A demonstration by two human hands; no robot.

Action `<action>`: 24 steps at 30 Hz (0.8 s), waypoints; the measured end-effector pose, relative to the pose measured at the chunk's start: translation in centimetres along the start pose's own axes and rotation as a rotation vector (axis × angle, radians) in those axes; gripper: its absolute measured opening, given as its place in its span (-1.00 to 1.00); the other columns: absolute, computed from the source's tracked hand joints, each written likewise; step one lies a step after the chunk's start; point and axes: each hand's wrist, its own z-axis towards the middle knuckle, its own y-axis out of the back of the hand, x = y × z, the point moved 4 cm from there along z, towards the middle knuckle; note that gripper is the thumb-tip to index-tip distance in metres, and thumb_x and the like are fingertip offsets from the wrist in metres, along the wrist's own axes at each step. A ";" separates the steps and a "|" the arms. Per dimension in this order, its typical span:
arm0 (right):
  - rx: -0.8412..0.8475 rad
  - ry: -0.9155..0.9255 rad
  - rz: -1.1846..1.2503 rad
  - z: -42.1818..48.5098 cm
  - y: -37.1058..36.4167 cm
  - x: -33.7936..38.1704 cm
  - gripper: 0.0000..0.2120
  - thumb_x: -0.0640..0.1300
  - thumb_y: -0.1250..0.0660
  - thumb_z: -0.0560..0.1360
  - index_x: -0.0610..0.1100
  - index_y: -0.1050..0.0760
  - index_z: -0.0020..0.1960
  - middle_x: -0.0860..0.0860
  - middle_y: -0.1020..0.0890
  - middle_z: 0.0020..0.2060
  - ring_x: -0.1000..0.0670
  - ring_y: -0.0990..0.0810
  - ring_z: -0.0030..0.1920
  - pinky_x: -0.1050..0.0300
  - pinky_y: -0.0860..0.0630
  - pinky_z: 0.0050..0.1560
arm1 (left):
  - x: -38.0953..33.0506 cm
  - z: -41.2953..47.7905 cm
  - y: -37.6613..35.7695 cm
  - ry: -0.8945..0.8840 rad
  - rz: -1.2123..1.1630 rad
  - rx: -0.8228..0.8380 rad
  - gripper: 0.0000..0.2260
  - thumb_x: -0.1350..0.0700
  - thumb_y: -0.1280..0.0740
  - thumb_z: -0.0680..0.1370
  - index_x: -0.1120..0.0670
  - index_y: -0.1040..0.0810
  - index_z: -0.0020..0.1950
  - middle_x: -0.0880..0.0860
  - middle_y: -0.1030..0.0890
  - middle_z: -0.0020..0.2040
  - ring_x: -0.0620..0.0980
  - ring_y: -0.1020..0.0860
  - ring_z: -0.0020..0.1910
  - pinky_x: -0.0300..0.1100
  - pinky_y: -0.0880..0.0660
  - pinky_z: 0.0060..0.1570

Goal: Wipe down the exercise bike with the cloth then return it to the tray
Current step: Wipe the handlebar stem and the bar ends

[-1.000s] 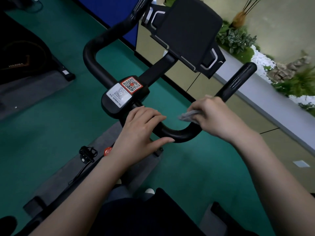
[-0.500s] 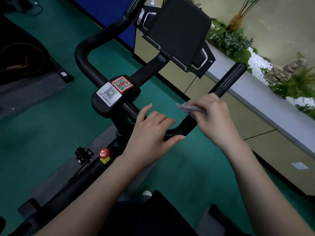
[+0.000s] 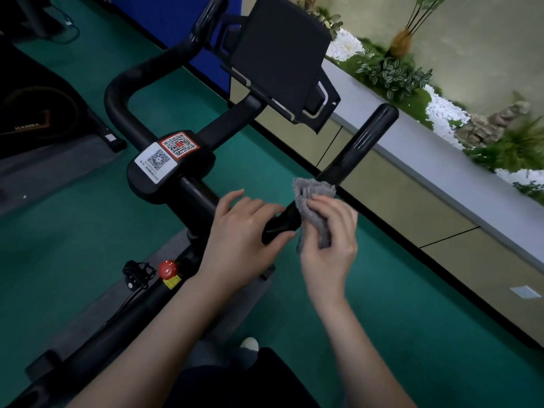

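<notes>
Right hand (image 3: 331,240) has come off the top of the handlebar (image 3: 357,148) since a second ago. Back then it was wrapped over the bar with the cloth (image 3: 312,195) mostly hidden under the palm. Now it sits on the near side and the cloth is bunched up in plain sight, draped over the right arm of the bar just past the bend. Fingers and thumb are curled round the cloth, so it's got a proper hold.

Left hand (image 3: 241,231) hasn't really gone anywhere. It rests over the bend with loose fingers and the thumb along the near side, steadying the bar rather than clamping it.

My guess is they're regripping to work up the right arm toward its far end. Plenty of the bike (image 3: 164,172) looks unwiped, and there's no tray in sight yet.
</notes>
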 end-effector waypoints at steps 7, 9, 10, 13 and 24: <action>-0.252 -0.253 0.150 0.9 -0.5 -1.7 -0.81 -0.52 -0.27 0.43 -0.38 -0.52 0.00 -0.19 -0.55 0.01 -0.13 -0.52 0.10 0.16 -0.41 0.22 | 0.0 -0.1 -0.1 0.023 -0.015 -0.006 -0.69 -0.14 -0.36 0.44 0.02 -0.63 0.06 -0.08 -0.63 -0.14 0.00 -0.59 -0.08 -0.04 -0.31 0.22; -0.278 -0.323 0.210 0.6 -0.7 -1.7 -0.78 -0.50 -0.27 0.44 -0.29 -0.50 0.02 -0.18 -0.54 0.03 -0.07 -0.51 0.13 0.16 -0.41 0.23 | -0.1 -0.1 -0.1 0.021 -0.014 -0.015 -0.70 -0.14 -0.36 0.45 0.02 -0.63 0.05 -0.08 -0.63 -0.14 0.01 -0.59 -0.09 -0.05 -0.33 0.16; -0.283 -0.371 0.251 0.1 -0.7 -1.5 -0.75 -0.48 -0.27 0.46 -0.20 -0.49 0.04 -0.16 -0.53 0.04 -0.06 -0.51 0.14 0.15 -0.42 0.23 | -0.1 -0.1 -0.2 0.021 -0.012 -0.017 -0.70 -0.14 -0.36 0.45 0.02 -0.63 0.05 -0.08 -0.63 -0.14 0.00 -0.60 -0.09 -0.06 -0.33 0.13; -0.288 -0.605 0.396 -2.6 -1.1 -0.8 -0.70 -0.37 -0.29 0.51 0.01 -0.44 0.06 -0.08 -0.56 0.04 0.01 -0.56 0.10 0.15 -0.46 0.17 | 0.0 -0.2 -0.3 0.013 -0.004 -0.038 -0.70 -0.15 -0.35 0.46 0.02 -0.63 0.04 -0.09 -0.63 -0.14 -0.01 -0.60 -0.09 -0.08 -0.32 0.08; -0.312 -1.130 0.899 -3.9 -2.9 -2.3 -0.82 -0.30 -0.23 0.58 -0.17 -0.48 0.17 -0.07 -0.65 -0.02 0.03 -0.66 -0.04 0.19 -0.57 -0.05 | 0.1 -0.4 -0.5 -0.008 0.001 -0.081 -0.67 -0.19 -0.31 0.49 0.01 -0.63 0.06 -0.09 -0.62 -0.13 -0.04 -0.58 -0.11 -0.13 -0.29 0.04</action>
